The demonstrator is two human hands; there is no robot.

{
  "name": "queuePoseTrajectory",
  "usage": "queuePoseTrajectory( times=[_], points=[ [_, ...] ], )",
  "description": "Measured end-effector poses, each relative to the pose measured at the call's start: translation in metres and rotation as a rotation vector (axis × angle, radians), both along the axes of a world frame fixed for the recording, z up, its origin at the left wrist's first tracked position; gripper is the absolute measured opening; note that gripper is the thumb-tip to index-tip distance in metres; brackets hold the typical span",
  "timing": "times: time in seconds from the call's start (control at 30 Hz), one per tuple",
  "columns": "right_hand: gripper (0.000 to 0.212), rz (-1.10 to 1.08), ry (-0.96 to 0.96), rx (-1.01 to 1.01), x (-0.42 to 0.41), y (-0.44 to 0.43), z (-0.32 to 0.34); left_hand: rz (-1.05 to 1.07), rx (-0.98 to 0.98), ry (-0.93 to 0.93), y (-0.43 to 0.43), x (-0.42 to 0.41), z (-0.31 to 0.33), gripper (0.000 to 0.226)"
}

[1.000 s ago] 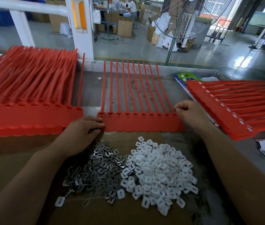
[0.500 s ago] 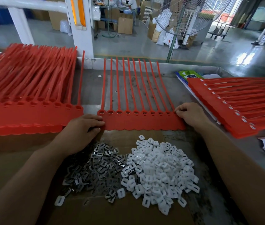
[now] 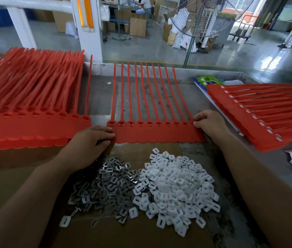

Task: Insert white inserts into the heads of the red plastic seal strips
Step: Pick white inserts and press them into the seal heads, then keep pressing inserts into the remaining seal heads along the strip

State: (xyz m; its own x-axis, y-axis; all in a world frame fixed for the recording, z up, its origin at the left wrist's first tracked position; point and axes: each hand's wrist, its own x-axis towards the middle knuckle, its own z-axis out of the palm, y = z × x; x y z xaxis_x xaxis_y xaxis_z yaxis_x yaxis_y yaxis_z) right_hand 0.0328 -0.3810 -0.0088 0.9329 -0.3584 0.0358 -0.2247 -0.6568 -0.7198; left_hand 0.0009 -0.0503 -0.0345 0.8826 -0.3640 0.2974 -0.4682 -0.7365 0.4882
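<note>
Middle sheet of red strips (image 3: 156,134): lies flat on the table (image 3: 102,97), its near edge over the cardboard (image 3: 141,235); ten thin tails run away from the person, and the heads sit in a row along the far side of the flat band.
Left hand (image 3: 89,142): at the sheet's left end, fingers curled, thumb above and fingers below, gripping that edge.
Right hand (image 3: 208,123): at the sheet's right far corner, fingertips pinching it beside the last head.
White inserts (image 3: 177,187): a loose pile on the cardboard, just in front of the sheet, between the two forearms.
Metal clips (image 3: 105,183): a grey pile touching the left side of the white one, partly under the left wrist.
Left stack of red strips (image 3: 30,111): piled high beside the left hand.
Right stack of red strips (image 3: 259,119): lies at an angle to the right of the right hand, white pieces showing in its heads.
</note>
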Motion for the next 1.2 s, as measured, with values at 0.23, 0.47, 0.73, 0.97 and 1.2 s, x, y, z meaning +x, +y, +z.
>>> queuePoseTrajectory(
  times=[0.23, 0.47, 0.73, 0.97, 1.2],
  points=[
    [0.01, -0.011, 0.007, -0.004, 0.002, -0.002, -0.002, -0.004, 0.011, 0.004, 0.0, 0.001, 0.0, 0.028],
    [0.006, 0.035, -0.016, -0.044, -0.002, -0.002, -0.001, 0.003, 0.007, 0.027, 0.0, 0.001, -0.001, 0.029],
    [0.011, 0.306, -0.043, -0.212, -0.031, 0.038, 0.03, 0.005, 0.002, 0.03, -0.001, 0.001, 0.001, 0.029],
    [0.014, 0.663, 0.173, -0.413, -0.06, 0.091, 0.039, -0.001, 0.007, 0.035, -0.001, 0.0, 0.002, 0.03],
    [0.018, 0.595, 0.265, -0.534, -0.055, 0.106, 0.028, 0.005, 0.01, 0.04, 0.0, 0.0, 0.002, 0.03]
  ],
)
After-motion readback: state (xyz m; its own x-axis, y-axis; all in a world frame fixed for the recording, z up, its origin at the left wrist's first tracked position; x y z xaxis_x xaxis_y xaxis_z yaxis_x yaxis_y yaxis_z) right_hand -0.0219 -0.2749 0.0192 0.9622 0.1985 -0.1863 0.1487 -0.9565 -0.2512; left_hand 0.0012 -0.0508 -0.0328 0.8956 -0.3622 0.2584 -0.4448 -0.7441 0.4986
